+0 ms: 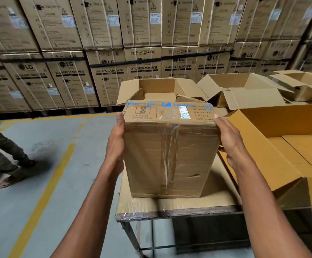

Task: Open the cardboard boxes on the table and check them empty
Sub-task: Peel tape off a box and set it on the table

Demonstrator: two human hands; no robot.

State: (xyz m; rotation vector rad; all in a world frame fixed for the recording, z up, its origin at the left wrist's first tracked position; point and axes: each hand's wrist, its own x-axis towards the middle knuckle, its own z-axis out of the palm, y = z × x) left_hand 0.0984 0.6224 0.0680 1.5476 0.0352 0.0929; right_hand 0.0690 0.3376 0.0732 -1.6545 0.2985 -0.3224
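Two bare hands were in view, the left hand and the right hand, one on each side of a single taped box. Five cardboard boxes could be counted on or at the table: that taped box, an open box behind it, a large yellow-lined open box at the right, and two more open boxes farther back, one in the middle and one at the far right. There was one table. One other person stood at the left edge. The washing machine cartons along the wall stood in two stacked rows, too many and too cropped to count exactly
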